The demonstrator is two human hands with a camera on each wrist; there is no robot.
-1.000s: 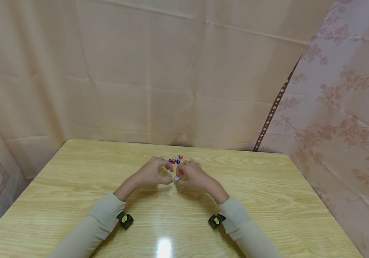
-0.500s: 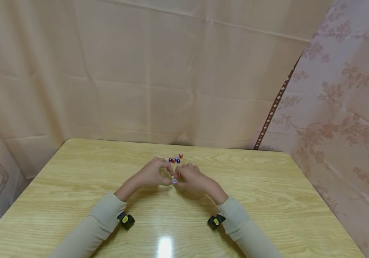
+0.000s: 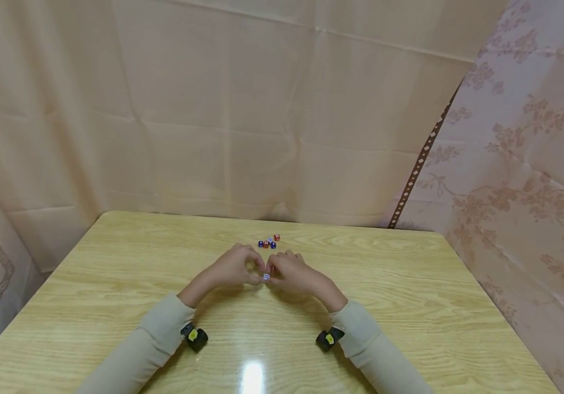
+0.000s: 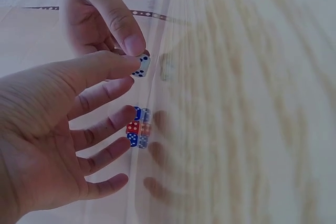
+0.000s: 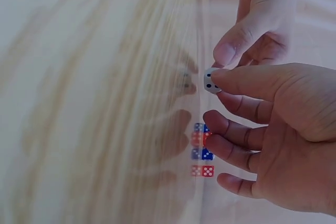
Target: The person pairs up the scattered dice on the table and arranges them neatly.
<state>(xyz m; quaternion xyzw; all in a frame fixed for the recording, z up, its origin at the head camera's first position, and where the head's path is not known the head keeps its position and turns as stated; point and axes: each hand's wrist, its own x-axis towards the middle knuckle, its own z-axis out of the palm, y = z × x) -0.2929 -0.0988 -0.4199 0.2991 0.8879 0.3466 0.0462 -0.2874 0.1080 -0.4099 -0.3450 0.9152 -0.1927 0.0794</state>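
Note:
A white die with dark pips (image 3: 266, 277) is pinched between the thumb and index tips of both hands, which meet at the middle of the table. The left hand (image 3: 235, 266) comes in from the left, its thumb overlapping the die (image 4: 142, 66) in the left wrist view. From the other side the right hand (image 3: 294, 272) has its thumb and index finger on the same die (image 5: 210, 81). A small gap to its reflection suggests it is just off the tabletop. The other fingers of each hand are loosely bent.
Beyond the hands lies a small cluster of dice: a red die (image 3: 265, 244), a blue die (image 3: 273, 245), a white die (image 3: 270, 241) and others. They stand on a wooden table (image 3: 361, 251). A beige curtain (image 3: 262, 109) hangs behind the far edge.
The hands have drawn together and now touch at the fingertips. The white die has shifted slightly toward the left and the near side; the cluster of dice stays put.

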